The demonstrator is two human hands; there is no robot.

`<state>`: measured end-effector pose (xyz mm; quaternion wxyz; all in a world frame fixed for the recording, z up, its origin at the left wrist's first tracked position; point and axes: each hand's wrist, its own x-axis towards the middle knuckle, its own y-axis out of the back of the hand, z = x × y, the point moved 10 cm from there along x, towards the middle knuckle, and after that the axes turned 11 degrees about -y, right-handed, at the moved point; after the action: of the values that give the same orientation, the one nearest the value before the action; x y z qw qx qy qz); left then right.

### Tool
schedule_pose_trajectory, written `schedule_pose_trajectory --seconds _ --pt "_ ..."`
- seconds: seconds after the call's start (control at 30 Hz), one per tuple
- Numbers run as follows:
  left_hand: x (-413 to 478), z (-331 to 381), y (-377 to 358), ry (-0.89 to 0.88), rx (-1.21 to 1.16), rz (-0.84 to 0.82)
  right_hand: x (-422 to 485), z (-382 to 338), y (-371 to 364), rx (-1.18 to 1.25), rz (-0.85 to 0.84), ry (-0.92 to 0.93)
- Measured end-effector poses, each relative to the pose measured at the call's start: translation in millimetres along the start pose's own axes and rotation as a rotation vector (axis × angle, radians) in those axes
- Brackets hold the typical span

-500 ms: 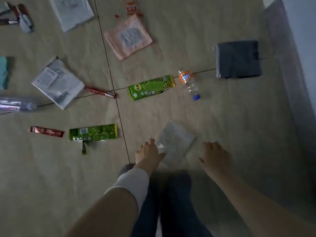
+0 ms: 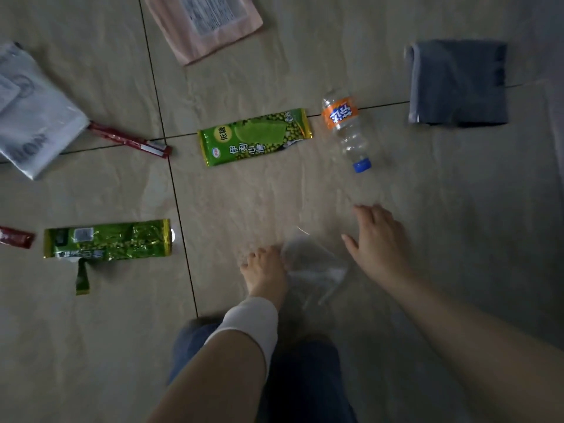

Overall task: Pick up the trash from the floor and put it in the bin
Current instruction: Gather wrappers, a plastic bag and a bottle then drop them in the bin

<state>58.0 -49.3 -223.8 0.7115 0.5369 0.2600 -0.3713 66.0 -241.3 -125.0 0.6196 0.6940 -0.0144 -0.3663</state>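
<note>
My left hand (image 2: 265,270) is shut on the edge of a clear plastic bag (image 2: 314,267), which hangs just above the tiled floor. My right hand (image 2: 378,242) is open with fingers spread, a little to the right of the bag and below an empty plastic bottle (image 2: 346,129) with an orange label and blue cap. Two green ice-cream wrappers lie on the floor: a bright green wrapper (image 2: 254,137) ahead of my hands and a darker green wrapper (image 2: 106,241) to the left. No bin is in view.
A pink pouch (image 2: 204,22) lies at the top. A white printed bag (image 2: 33,117) and a red sachet (image 2: 131,143) lie at the left, another red sachet (image 2: 15,237) at the left edge. A folded dark grey cloth (image 2: 457,82) sits at the right. My jeans-clad legs (image 2: 302,380) are below.
The view has come closer to the floor. My left hand has gathered the clear bag more tightly. My right hand has moved up and forward, toward the bottle.
</note>
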Motion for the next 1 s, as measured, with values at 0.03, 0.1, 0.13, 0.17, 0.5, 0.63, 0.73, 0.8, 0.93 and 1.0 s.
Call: schedule_pose_trajectory --seconds 0.03,0.1,0.13,0.17,0.5,0.63,0.73,0.8,0.93,1.0 --pt "-3 0 9 -0.010 -0.070 -0.024 -1 -1 11 0.010 -0.005 -0.019" --pt "-14 0 35 -0.018 -0.207 -0.058 -7 -2 35 0.053 -0.021 -0.080" --pt "-21 0 50 -0.018 -0.241 -0.076 -12 -1 47 0.080 -0.030 -0.118" --pt "-27 2 67 -0.015 -0.256 -0.087 -17 0 59 0.105 -0.036 -0.152" --pt "61 40 207 -0.194 0.102 0.017 42 -16 106 0.095 0.011 -0.147" --pt "117 47 216 -0.318 0.274 0.180 99 -17 80 0.102 0.028 -0.168" --pt "139 44 203 -0.341 0.360 0.269 125 -15 62 0.129 0.046 -0.194" --pt "150 37 195 -0.296 0.322 0.298 138 -16 55 0.131 0.064 -0.192" --pt "159 18 185 -0.227 0.146 0.228 153 -18 34 0.256 0.019 -0.237" --pt "145 5 184 -0.220 0.016 0.174 156 -15 27 0.342 -0.021 -0.287"
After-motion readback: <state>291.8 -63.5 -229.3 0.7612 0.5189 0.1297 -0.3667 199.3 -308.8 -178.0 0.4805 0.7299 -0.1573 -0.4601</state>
